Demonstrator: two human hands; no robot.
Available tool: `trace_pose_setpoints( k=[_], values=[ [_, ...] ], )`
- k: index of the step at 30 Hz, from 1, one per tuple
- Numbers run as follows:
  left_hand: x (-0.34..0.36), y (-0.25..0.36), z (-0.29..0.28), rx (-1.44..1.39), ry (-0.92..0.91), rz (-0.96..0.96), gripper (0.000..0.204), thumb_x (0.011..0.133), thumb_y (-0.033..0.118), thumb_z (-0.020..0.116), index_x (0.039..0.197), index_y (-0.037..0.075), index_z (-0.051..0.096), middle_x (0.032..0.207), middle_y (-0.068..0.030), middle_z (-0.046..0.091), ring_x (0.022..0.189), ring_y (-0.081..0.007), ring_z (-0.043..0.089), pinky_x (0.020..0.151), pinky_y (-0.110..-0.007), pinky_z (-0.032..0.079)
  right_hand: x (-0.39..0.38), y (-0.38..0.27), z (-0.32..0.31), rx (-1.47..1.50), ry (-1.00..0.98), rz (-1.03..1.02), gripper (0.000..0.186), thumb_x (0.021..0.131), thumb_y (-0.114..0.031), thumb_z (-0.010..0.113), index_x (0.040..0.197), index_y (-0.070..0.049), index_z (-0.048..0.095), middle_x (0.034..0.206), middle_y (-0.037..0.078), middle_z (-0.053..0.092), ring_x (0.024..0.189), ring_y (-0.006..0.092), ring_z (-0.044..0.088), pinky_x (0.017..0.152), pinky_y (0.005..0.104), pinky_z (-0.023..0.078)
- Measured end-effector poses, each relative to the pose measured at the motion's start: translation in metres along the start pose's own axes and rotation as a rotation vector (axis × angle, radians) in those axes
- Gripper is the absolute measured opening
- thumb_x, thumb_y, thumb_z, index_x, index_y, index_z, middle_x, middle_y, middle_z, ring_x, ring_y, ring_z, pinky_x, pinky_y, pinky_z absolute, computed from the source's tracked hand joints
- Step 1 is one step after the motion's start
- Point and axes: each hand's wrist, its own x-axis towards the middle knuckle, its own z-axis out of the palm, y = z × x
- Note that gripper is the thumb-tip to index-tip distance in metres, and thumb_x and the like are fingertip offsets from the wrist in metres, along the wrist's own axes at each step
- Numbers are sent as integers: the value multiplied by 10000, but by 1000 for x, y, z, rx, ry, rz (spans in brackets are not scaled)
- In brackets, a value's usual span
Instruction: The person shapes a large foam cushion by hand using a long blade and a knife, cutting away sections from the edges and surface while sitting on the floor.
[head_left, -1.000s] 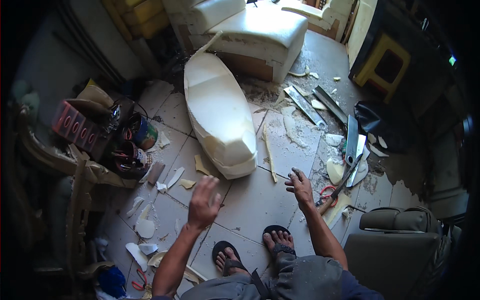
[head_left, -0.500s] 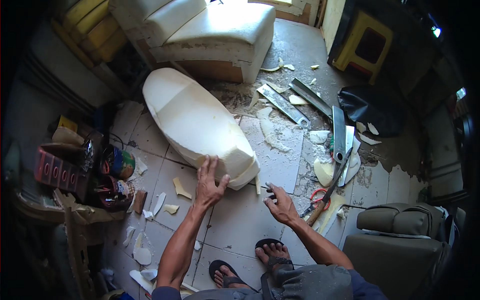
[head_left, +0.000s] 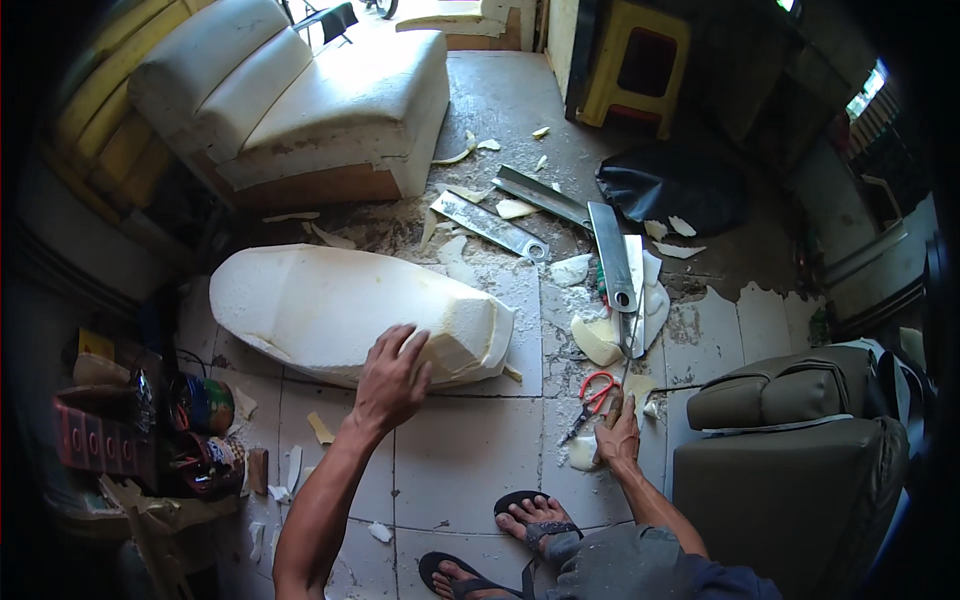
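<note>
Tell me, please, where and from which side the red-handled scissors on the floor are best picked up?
Probably by the red loops of the scissors, coming from above: they lie flat on the tile, blades pointing down-left, and the right hand rests just beside the handles.

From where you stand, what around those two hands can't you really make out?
- Head view: the near edge of the foam seat block is hidden under the left hand.
- Whatever lies beneath the right hand is covered by its palm; contact with the red-handled scissors beside it cannot be told.
- The clutter of cans at left is dark and bent by the lens rim.
- The grey seat is cut off by the right edge.
</note>
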Motion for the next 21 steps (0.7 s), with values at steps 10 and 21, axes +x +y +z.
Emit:
trace_pose_setpoints(
  k=[10,21],
  values=[
    [79,-38,65,32,-132,-200,476,1027,486,492,1393,208,615,1556,-107,485,1530,-328,317,1233,-646,113,77,-159,36,461,-29,-504,316,1015,-154,567,1257,19,673,1135,207,686,1030,355,672,920,404,538],
    [80,-20,86,130,-60,-130,445,963,428,550,1333,205,658,1520,-105,509,1503,-327,351,1236,-639,110,131,-259,124,991,-695,-511,719,1115,-473,334,1600,52,262,1546,264,476,1449,363,451,1222,404,322]
  ],
)
